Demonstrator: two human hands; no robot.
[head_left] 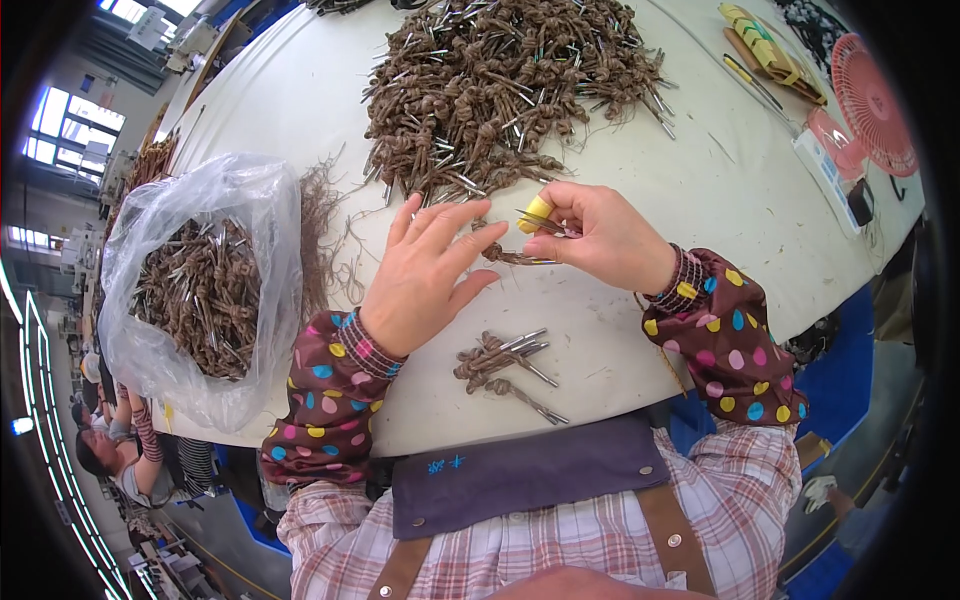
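My right hand (608, 235) is closed on a pair of yellow-handled thread snips (537, 212), the thin dark blades showing by the fingers. Just below its fingertips is a knotted brown cord (503, 252); whether that hand also grips it I cannot tell. My left hand (425, 270) is open, palm down, its fingers spread close to the cord's knotted end. Closer to me on the table lies a small group of knotted cords (500, 362) with silver metal tips. Beyond both hands rises a big heap of the same brown cords (490, 90).
A clear plastic bag (125, 320) with more knotted cords stands at the left. Loose brown thread scraps (318, 235) lie beside it. A pink fan (872, 100), a yellow-wrapped bundle (765, 45) and a yellow-and-black pen-like tool (750, 80) are at the far right. Another person (140, 455) sits at left.
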